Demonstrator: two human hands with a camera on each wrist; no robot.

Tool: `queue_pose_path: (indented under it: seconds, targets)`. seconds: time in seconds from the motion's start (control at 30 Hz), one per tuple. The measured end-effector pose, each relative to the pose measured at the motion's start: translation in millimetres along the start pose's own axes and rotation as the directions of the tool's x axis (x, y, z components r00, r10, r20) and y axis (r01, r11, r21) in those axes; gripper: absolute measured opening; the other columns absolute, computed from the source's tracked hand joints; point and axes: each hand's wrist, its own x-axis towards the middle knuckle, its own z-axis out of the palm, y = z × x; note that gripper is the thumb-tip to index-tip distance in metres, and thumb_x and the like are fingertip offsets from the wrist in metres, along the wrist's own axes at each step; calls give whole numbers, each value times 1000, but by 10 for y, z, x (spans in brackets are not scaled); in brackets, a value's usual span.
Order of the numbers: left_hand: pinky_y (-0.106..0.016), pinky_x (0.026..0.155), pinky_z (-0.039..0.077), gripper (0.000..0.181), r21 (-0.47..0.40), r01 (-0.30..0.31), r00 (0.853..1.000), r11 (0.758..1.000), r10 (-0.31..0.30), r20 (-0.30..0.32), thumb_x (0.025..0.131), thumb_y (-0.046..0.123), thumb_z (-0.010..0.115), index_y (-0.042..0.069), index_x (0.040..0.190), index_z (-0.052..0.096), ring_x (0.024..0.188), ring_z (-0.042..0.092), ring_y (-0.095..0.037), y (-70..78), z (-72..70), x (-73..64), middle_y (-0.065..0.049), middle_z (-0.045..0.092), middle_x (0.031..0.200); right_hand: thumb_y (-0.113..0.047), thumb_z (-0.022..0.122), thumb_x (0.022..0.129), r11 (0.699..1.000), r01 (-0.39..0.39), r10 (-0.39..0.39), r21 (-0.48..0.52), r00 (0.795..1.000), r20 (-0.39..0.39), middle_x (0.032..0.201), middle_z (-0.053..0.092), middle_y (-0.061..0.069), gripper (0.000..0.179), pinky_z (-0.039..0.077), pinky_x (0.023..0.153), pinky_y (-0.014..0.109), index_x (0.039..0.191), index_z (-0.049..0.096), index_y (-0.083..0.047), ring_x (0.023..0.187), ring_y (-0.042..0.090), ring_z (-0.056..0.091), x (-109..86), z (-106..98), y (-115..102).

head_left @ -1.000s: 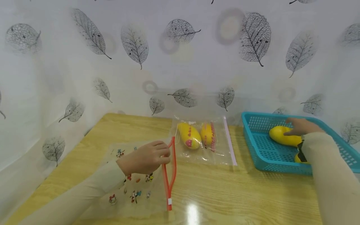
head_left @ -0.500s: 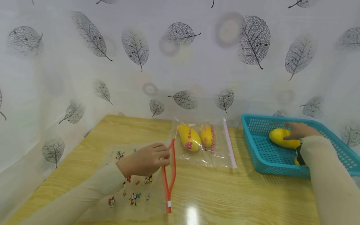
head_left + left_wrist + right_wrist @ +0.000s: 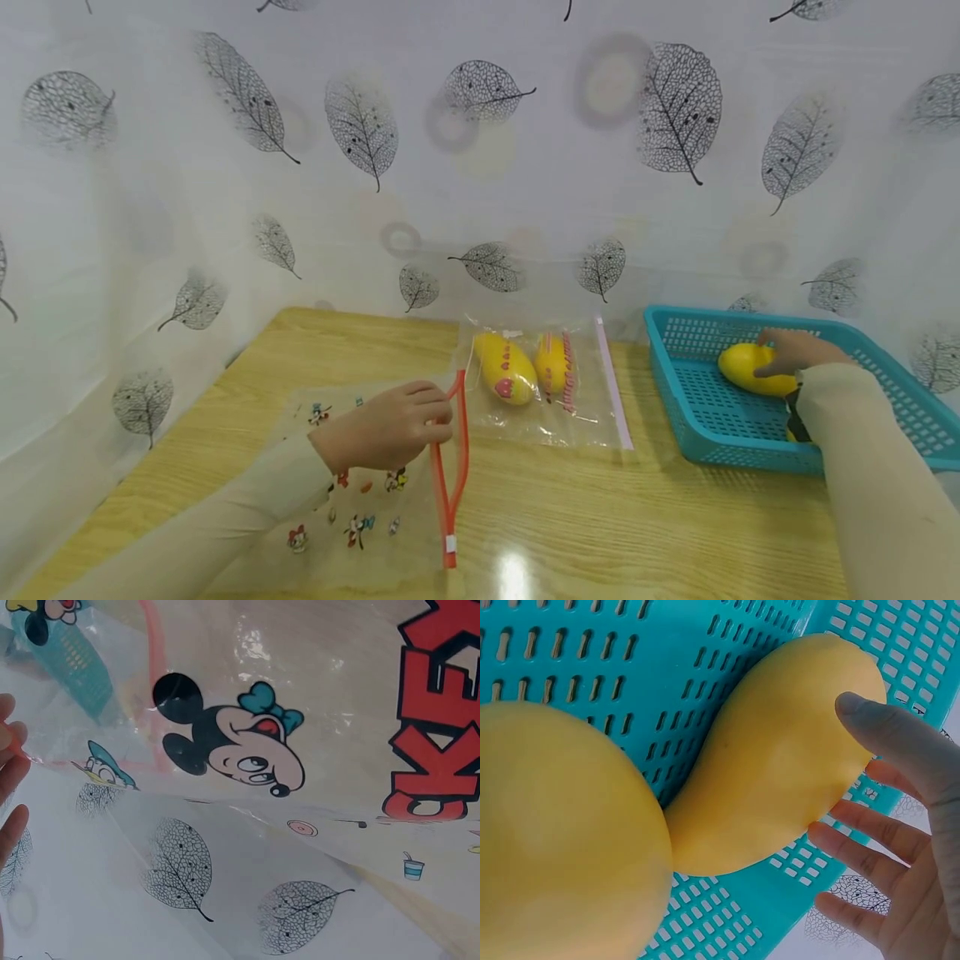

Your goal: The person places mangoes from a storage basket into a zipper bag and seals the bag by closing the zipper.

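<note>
My left hand (image 3: 393,425) pinches the open mouth of a clear zip bag (image 3: 416,533) printed with cartoon figures. Its red zipper strip (image 3: 464,450) bows apart above a white slider (image 3: 451,543). In the left wrist view, a cartoon mouse print covers the bag (image 3: 345,690), with fingertips at the far left. Over in the basket, my right hand (image 3: 806,348) holds a yellow mango (image 3: 738,367). In the right wrist view the thumb lies over this mango (image 3: 780,765) and the fingertips meet its side; the little finger stands apart. A second mango (image 3: 562,840) lies against it.
The turquoise perforated basket (image 3: 693,437) stands at the table's right. Behind the middle, a clear bag (image 3: 592,421) with a pale lilac edge lies flat, two yellow mangoes (image 3: 502,362) inside. A leaf-printed white curtain (image 3: 525,192) backs the wooden table (image 3: 600,525).
My right hand has shifted slightly left and closed in over the mango. The left hand keeps its pinch on the bag. The whole head view has dropped a little.
</note>
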Motion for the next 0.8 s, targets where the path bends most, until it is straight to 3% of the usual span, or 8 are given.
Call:
queue_pose_path:
  seconds: [0.27, 0.47, 0.8]
  targets:
    - [-25, 87, 49, 13, 5, 3, 1000, 1000, -3, 12, 78, 3, 64, 16, 81, 64, 88, 60, -12, -5, -1, 2, 5, 65, 86, -43, 69, 77, 999, 36, -36, 2, 999, -10, 122, 47, 40, 73, 44, 76, 64, 123, 47, 9, 104, 57, 47, -13, -7, -121]
    - [-25, 89, 49, 13, 14, 1, 1000, 1000, -1, 13, 77, 3, 65, 15, 81, 65, 87, 60, -12, -5, -2, 8, 5, 66, 86, -44, 68, 78, 999, 30, -30, 25, 1000, 4, 129, 43, 40, 74, 37, 84, 70, 125, 48, 9, 111, 59, 41, 24, -21, -232]
    - [-26, 88, 49, 15, 12, -8, 1000, 1000, 8, 1, 76, 1, 62, 15, 81, 64, 86, 59, -12, -24, -5, 6, 4, 65, 85, -42, 68, 79, 996, 79, -80, 45, 997, 23, 123, 49, 37, 68, 44, 78, 63, 122, 51, 9, 106, 54, 48, 104, -31, -297]
